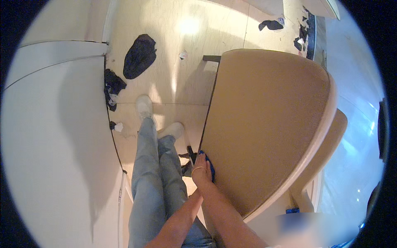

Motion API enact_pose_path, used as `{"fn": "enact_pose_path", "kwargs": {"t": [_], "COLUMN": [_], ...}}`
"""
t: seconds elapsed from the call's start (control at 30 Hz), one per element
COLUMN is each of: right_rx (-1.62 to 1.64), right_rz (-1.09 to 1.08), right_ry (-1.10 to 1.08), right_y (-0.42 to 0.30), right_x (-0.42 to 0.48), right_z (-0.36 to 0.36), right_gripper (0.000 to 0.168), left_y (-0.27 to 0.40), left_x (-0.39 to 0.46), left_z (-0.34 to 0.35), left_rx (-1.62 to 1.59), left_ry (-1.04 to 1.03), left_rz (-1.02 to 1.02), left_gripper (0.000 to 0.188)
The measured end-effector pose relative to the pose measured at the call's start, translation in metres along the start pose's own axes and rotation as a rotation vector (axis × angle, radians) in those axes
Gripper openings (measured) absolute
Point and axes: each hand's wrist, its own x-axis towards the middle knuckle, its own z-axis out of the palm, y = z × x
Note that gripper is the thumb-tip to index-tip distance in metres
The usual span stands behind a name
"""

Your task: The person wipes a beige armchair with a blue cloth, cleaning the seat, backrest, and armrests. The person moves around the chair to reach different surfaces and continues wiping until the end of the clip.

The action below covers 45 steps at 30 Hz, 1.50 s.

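Observation:
My right hand (202, 170), with a thin yellow band round it, presses a blue cloth (212, 167) against the near left edge of a large tan padded piece of furniture (266, 124), seemingly a chair. Blue cloth shows at the fingertips and along the hand's right side. My left forearm comes up from the bottom and meets the right wrist; my left hand (197, 183) is mostly hidden there, and its fingers cannot be made out. A dark leg (211, 58) sticks out from the far left side of the furniture.
Black crumpled pieces (140, 57) and small white scraps (118, 127) lie on the pale floor. A white panel (46, 139) stands at left. Behind the tan furniture is another tan padded part (336, 127). A blurred patch, possibly a person, is at lower right near a blue item (292, 210).

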Motion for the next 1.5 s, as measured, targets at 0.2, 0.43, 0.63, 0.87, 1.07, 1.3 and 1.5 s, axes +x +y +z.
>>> {"fn": "enact_pose_path", "kwargs": {"t": [0.2,0.43,0.63,0.87,1.07,1.3,1.5], "right_rx": [-0.505,-0.400,-0.371,-0.108,-0.125,0.500,1.133], "right_rz": [-0.110,0.080,0.235,0.083,0.183,0.607,0.592], "right_ry": [-0.176,-0.190,-0.218,-0.265,-0.090,0.464,0.827], "right_y": [0.040,0.151,0.260,0.267,0.298,0.335,0.298], "right_x": [0.056,0.215,0.260,0.189,0.094,0.002,-0.070], "right_z": [-0.047,-0.135,-0.241,-0.266,-0.332,-0.369,-0.286], "right_gripper": [0.044,0.047,0.049,0.046,0.045,0.049,0.059], "left_y": [0.015,0.107,0.171,0.189,0.209,0.219,0.175], "left_x": [0.040,0.148,0.180,0.118,0.053,-0.010,-0.079], "left_z": [0.002,0.029,0.060,0.077,0.096,0.120,0.101], "left_rx": [0.017,0.135,0.286,0.473,0.651,0.850,0.954], "left_ry": [-0.003,0.009,-0.029,-0.074,-0.079,-0.087,-0.184], "left_rz": [0.043,0.404,0.607,0.745,0.925,1.132,1.234], "left_gripper": [0.042,0.041,0.040,0.039,0.038,0.037,0.037]}}
